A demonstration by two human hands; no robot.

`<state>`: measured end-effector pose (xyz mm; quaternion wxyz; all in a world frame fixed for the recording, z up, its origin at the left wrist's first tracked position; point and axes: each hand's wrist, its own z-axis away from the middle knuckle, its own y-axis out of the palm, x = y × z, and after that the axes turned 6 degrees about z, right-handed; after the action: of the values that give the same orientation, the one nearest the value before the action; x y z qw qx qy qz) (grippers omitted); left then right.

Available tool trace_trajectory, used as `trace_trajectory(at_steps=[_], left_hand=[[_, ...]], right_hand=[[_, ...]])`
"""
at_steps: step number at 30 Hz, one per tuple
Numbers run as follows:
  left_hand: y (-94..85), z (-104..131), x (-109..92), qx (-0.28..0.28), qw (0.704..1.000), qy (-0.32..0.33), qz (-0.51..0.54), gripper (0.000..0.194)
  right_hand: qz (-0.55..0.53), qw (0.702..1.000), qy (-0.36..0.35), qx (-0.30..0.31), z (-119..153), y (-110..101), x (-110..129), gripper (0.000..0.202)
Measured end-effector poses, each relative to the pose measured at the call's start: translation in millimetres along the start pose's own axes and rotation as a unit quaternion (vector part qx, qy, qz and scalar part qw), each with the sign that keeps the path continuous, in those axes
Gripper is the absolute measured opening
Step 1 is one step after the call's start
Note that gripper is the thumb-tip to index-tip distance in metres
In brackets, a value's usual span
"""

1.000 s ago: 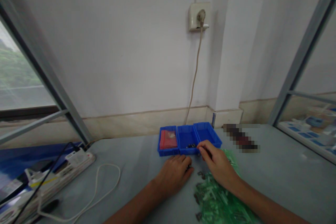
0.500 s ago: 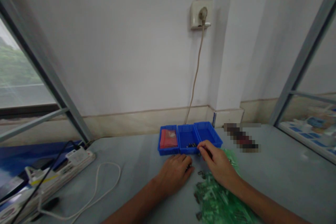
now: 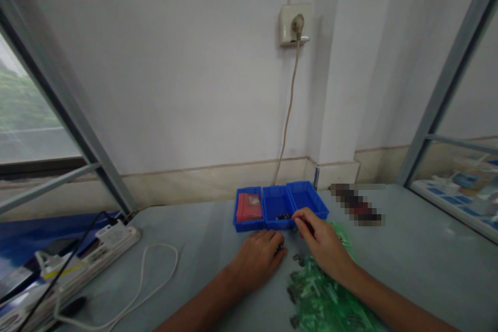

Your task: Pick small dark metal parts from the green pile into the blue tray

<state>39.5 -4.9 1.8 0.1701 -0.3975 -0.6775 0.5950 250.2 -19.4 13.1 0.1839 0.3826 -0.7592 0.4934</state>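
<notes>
Three blue bins stand side by side at the back of the table. The left bin (image 3: 249, 226) holds red packets (image 3: 249, 207); small dark parts (image 3: 284, 216) lie at the front of the middle bin (image 3: 276, 197). No contents show in the right bin (image 3: 305, 196). My left hand (image 3: 260, 258) rests before the bins, fingers curled round small dark parts. My right hand (image 3: 319, 237) is pinched at the front corner between the middle and right bins; what its fingertips hold is too small to make out. Below it lies a green plastic bag (image 3: 330, 298) with small metal pieces (image 3: 292, 293) along its left edge.
At the left are a white power strip (image 3: 97, 255) with plugs and a looped white cable (image 3: 142, 280). A blurred-out item (image 3: 358, 205) lies right of the bins. Metal frame posts stand at both sides, and a wall socket (image 3: 294, 25) has a hanging cord.
The view has shifted very slightly. Both hands keep nearly the same place and pose, and the bins and green bag have not moved.
</notes>
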Motion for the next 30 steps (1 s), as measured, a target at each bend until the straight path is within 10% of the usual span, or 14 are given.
trace_trajectory(at_steps=[30], left_hand=[[0.8,-0.4,-0.3,0.004,1.0,-0.003,-0.008,0.009]], right_hand=[[-0.001,1.0,-0.001,-0.009,-0.2,-0.2,0.9,0.022]])
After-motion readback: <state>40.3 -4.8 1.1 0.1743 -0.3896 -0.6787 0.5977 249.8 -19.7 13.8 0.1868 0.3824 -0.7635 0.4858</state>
